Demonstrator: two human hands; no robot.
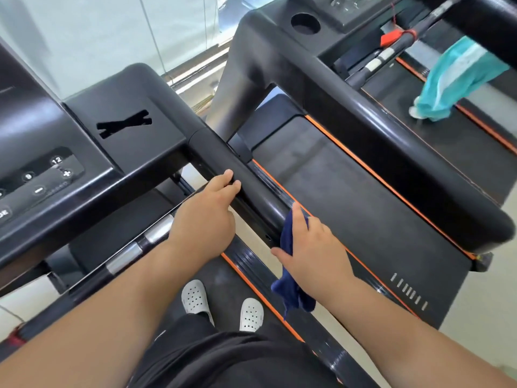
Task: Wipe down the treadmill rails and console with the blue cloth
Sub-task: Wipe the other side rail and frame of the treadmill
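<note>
On the right-hand rail (246,189) of the nearer treadmill both bare hands are at work, two hands on one padded black bar. Two treadmills stand side by side: the one the person stands on, and a second one (363,191) beyond it to the right, each with orange edging along its deck. One blue cloth (289,264) is in play, dark navy, bunched under the right hand (313,253) against the near stretch of the rail, its loose tail hanging below the wrist. Two white perforated clogs (195,299) show on the belt underneath.

The console (56,163) at the left edge is cut off; only a few buttons marked 9, 12, plus and minus can be read. A second console with one round cup holder (305,23) sits at the top, blurred. At the top right a person's teal trouser leg (453,82) is on a farther belt, the rest out of view.

The left hand (207,217) lies palm down with fingers close together, curled over the rail's top, holding nothing else. The right hand has its fingers closed around the cloth, pressing it to the rail's side; the fingertips are hidden behind the fabric.
</note>
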